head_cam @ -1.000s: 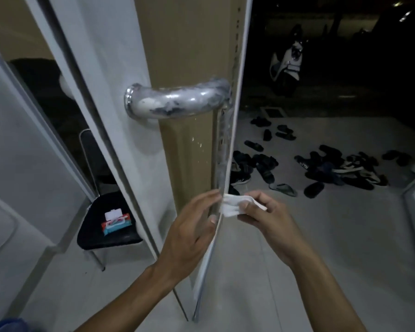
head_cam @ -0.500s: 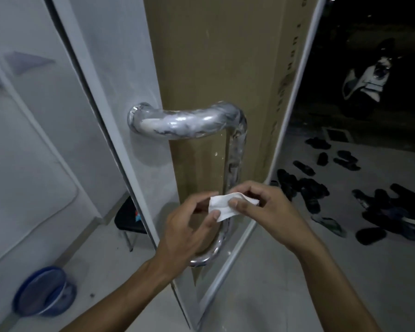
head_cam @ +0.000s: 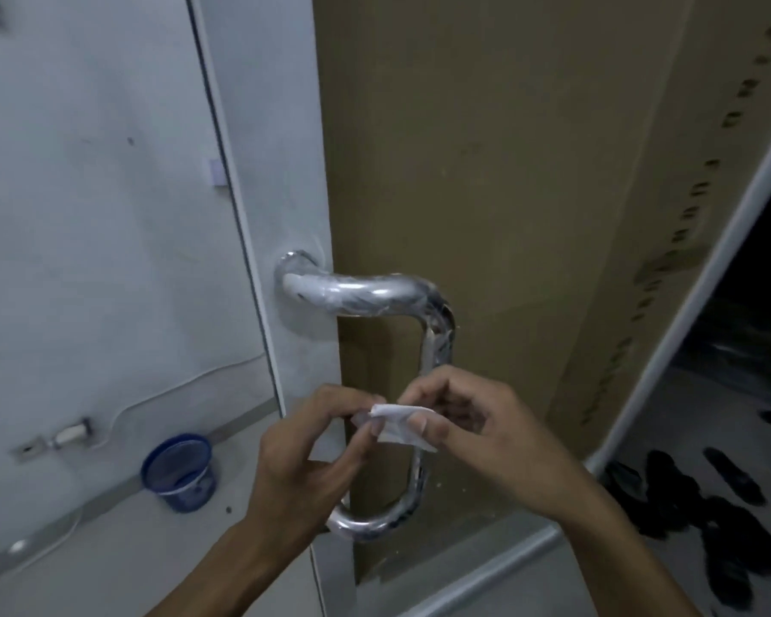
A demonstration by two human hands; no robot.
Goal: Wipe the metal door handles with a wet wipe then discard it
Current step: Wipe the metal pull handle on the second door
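Observation:
A curved metal door handle [head_cam: 375, 296] wrapped in clear film juts from the white door [head_cam: 277, 171]; its vertical bar runs down behind my hands to a lower bend [head_cam: 375, 525]. A small folded white wet wipe [head_cam: 401, 423] is held in front of that bar. My left hand [head_cam: 312, 456] pinches the wipe's left end with its fingertips. My right hand [head_cam: 477, 425] pinches the right side between thumb and fingers. The middle stretch of the handle is hidden by both hands.
A blue waste bin [head_cam: 180, 472] stands on the floor by the left wall, near a wall socket with a plug and white cable [head_cam: 70, 431]. Brown cardboard [head_cam: 486, 193] covers the door's glass. Dark shoes and sandals [head_cam: 708, 496] lie outside at lower right.
The view has swung left and down, bringing the blue bin closer into sight and losing the scooter. Both hands keep hold of the wipe and have drawn closer together, folding it smaller.

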